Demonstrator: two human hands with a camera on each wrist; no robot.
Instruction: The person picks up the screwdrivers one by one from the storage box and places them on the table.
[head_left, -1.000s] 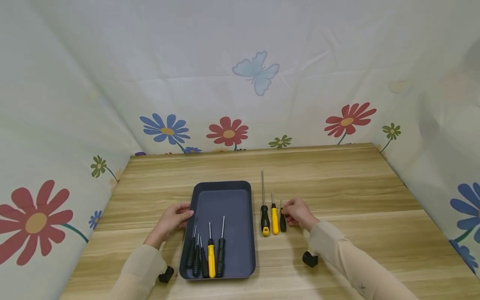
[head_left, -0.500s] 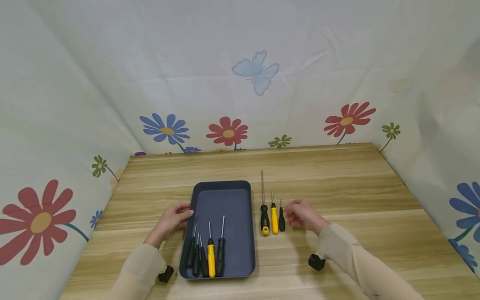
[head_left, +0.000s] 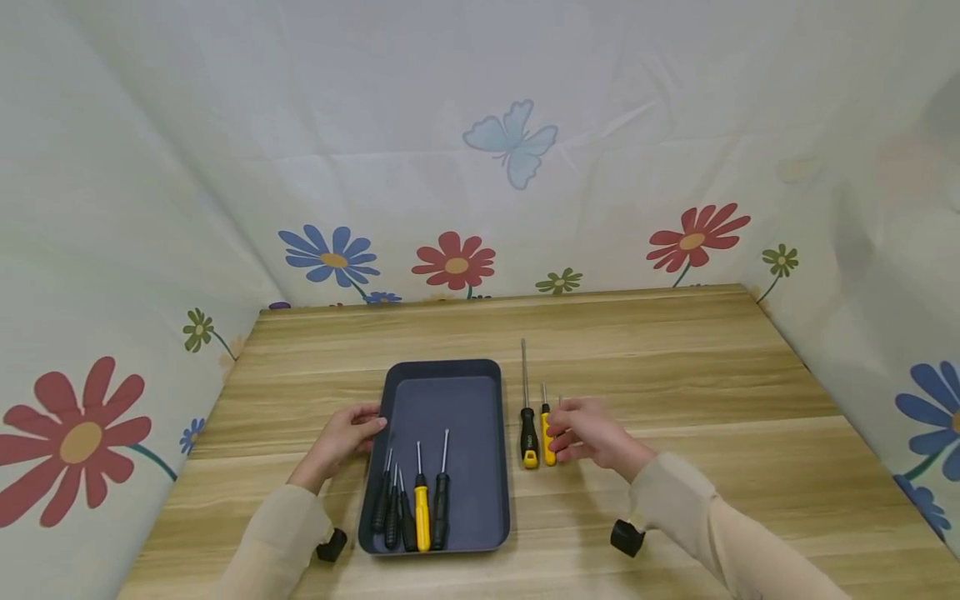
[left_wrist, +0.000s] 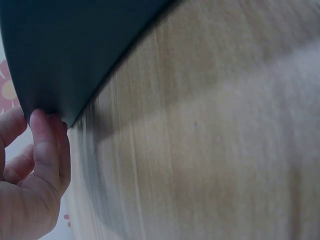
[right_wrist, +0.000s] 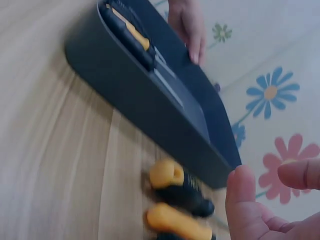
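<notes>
My left hand (head_left: pixel 341 437) holds the left wall of a dark tray (head_left: pixel 506 475), thumb at the rim and fingers on the outer side. Right of the tray, a long black screwdriver with a yellow handle end (head_left: pixel 528 433) and a shorter yellow screwdriver (head_left: pixel 550 450) lie side by side on the table. My right hand (head_left: pixel 588 432) hovers over the yellow one's right side. It covers the small black screwdriver, whose shaft tip (head_left: pixel 560 401) alone shows in the head view. Thumb and finger stand apart in the right wrist view, nothing visible between them.
Inside the tray's near end lie a yellow screwdriver (head_left: pixel 422 517), a black screwdriver (head_left: pixel 440 512) beside it and several smaller black ones at the left. A flowered cloth (head_left: pixel 600 192) encloses the back and sides of the wooden table (head_left: pixel 712 375).
My right hand first let go of the small black screwdriver and drew back right, then moved left over it toward the yellow one. The left hand and tray stayed put.
</notes>
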